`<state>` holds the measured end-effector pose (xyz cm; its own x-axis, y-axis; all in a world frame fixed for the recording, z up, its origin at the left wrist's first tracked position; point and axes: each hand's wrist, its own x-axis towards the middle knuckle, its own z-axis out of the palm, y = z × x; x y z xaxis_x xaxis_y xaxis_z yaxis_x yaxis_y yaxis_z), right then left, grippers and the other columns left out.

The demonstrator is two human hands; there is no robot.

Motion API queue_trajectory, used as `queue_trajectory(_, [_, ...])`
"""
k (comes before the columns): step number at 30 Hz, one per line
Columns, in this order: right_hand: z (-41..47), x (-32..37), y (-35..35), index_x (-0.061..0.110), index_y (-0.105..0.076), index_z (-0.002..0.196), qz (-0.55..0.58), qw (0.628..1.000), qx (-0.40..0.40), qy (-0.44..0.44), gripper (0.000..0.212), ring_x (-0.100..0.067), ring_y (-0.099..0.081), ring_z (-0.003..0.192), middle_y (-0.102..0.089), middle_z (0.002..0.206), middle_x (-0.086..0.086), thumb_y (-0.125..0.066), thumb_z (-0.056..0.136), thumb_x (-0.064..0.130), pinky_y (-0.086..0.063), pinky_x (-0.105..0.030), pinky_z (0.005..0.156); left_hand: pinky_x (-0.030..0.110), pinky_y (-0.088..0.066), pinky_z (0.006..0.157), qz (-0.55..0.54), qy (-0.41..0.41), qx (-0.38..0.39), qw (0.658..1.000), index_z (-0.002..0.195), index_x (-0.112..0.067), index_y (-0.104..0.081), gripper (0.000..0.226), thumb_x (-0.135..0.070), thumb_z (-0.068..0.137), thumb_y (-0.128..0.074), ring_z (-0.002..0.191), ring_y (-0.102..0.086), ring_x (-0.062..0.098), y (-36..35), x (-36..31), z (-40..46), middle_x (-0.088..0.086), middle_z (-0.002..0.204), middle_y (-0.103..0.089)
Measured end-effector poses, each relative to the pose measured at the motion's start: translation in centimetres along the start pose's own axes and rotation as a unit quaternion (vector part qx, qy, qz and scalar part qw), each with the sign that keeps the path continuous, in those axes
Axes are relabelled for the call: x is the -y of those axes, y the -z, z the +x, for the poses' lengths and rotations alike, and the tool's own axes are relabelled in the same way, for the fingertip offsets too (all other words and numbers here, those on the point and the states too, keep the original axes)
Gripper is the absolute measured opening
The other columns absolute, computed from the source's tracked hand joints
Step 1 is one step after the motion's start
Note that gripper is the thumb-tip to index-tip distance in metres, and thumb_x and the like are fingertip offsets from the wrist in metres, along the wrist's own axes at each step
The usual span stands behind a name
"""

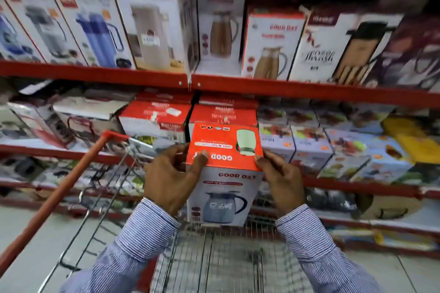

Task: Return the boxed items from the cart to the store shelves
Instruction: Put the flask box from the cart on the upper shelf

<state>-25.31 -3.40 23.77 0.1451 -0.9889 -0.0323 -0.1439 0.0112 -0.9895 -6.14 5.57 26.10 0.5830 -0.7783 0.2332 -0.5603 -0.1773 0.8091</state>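
Observation:
I hold a white and red "Good Day" jug box (225,173) upright above the wire cart (214,261). My left hand (171,178) grips its left side, thumb on the red top. Gripping the right side is my right hand (282,182). The box hangs in front of the middle shelf, level with red-topped boxes (223,114). The bit of cart basket that shows below the box holds nothing.
The red upper shelf (238,85) carries a row of tall flask and jug boxes, among them another Good Day box (271,47). Small white and blue boxes (309,147) fill the middle shelf at right. The cart's red handle (54,200) slants at left.

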Motion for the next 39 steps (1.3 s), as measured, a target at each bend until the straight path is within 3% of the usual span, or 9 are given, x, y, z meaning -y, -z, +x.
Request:
queue_trajectory(3, [1.4,4.5,-0.1,0.019,-0.071,0.114,0.039,0.997,-0.004,0.059,0.031,-0.006,-0.070,0.094,-0.075,0.108,0.003,-0.069,0.084,0.025,-0.058,-0.026,0.079,0.029,-0.063,0.064,-0.026,-0.054,-0.050,0.997,0.110,-0.024,-0.072,0.047,-0.058,0.077,-0.068,0.068,-0.071,-0.002,2.3,-3.3,2.3,-0.006,0.087,-0.078])
queue_trajectory(7, [3.0,10.1,-0.4,0.021,-0.072,0.114,0.066,0.991,-0.004,0.119,0.032,-0.013,-0.072,0.097,-0.076,0.105,0.005,-0.070,0.083,0.029,-0.059,-0.042,0.086,-0.001,-0.046,0.058,-0.032,-0.125,-0.116,0.985,0.105,-0.023,-0.074,0.032,-0.043,0.080,-0.071,0.063,-0.061,-0.022,5.4,-7.7,5.1,-0.014,0.084,-0.073])
queue_trajectory(10, [4.4,13.9,-1.0,0.015,-0.072,0.115,0.075,0.982,-0.015,0.171,0.038,-0.012,-0.071,0.100,-0.075,0.108,0.003,-0.071,0.081,0.033,-0.056,-0.044,0.093,-0.004,-0.042,0.053,-0.042,-0.160,-0.133,0.977,0.108,-0.019,-0.073,0.038,-0.046,0.081,-0.068,0.060,-0.057,-0.025,7.5,-10.3,7.3,-0.010,0.084,-0.073])
queue_trajectory(17, [7.9,20.3,-2.5,0.023,-0.071,0.112,0.063,0.972,-0.024,0.226,0.058,-0.011,-0.071,0.100,-0.077,0.106,0.006,-0.067,0.065,0.058,-0.055,-0.043,0.095,0.005,-0.048,0.055,-0.040,-0.199,-0.141,0.969,0.108,-0.021,-0.072,0.038,-0.050,0.085,-0.063,0.069,-0.066,-0.004,10.6,-13.7,13.4,-0.009,0.089,-0.075])
queue_trajectory(23, [10.5,22.5,-3.2,0.021,-0.068,0.118,0.044,0.969,-0.040,0.239,0.054,-0.012,-0.070,0.102,-0.075,0.113,0.004,-0.069,0.073,0.052,-0.056,-0.043,0.095,0.019,-0.053,0.059,-0.059,-0.207,-0.113,0.970,0.115,-0.017,-0.068,0.040,-0.044,0.087,-0.062,0.074,-0.073,0.011,10.3,-14.4,17.5,0.005,0.091,-0.079])
queue_trajectory(26, [11.5,23.5,-3.2,0.016,-0.065,0.123,0.018,0.967,-0.040,0.251,0.043,-0.015,-0.068,0.106,-0.071,0.121,-0.001,-0.067,0.085,0.035,-0.055,-0.032,0.094,0.006,-0.047,0.049,-0.085,-0.197,-0.089,0.973,0.118,-0.012,-0.065,0.040,-0.039,0.089,-0.063,0.069,-0.068,0.002,9.8,-14.5,18.8,0.008,0.096,-0.077])
queue_trajectory(30, [12.8,24.0,-3.5,0.012,-0.061,0.129,-0.026,0.961,-0.025,0.275,0.040,-0.013,-0.061,0.115,-0.065,0.125,0.001,-0.062,0.091,0.025,-0.040,0.004,0.082,0.005,-0.046,0.046,-0.112,-0.199,-0.070,0.971,0.119,-0.013,-0.061,0.038,-0.037,0.089,-0.063,0.070,-0.064,-0.004,9.0,-14.0,20.1,0.003,0.098,-0.074])
queue_trajectory(34, [14.4,23.2,-3.9,0.019,-0.061,0.129,-0.018,0.963,-0.012,0.270,0.041,-0.015,-0.063,0.116,-0.067,0.128,0.001,-0.063,0.089,0.028,-0.053,-0.041,0.100,0.003,-0.047,0.050,-0.144,-0.204,-0.065,0.966,0.122,-0.008,-0.058,0.039,-0.030,0.090,-0.064,0.075,-0.063,-0.003,8.0,-13.3,21.4,-0.001,0.098,-0.068])
queue_trajectory(39, [15.9,22.8,-4.6,0.022,-0.057,0.133,-0.014,0.962,-0.007,0.271,0.042,-0.013,-0.060,0.119,-0.064,0.132,0.003,-0.060,0.091,0.027,-0.051,-0.042,0.103,0.019,-0.060,0.064,-0.169,-0.202,-0.064,0.963,0.124,-0.011,-0.055,0.041,-0.032,0.090,-0.064,0.089,-0.072,0.009,6.4,-11.8,23.8,0.006,0.109,-0.075])
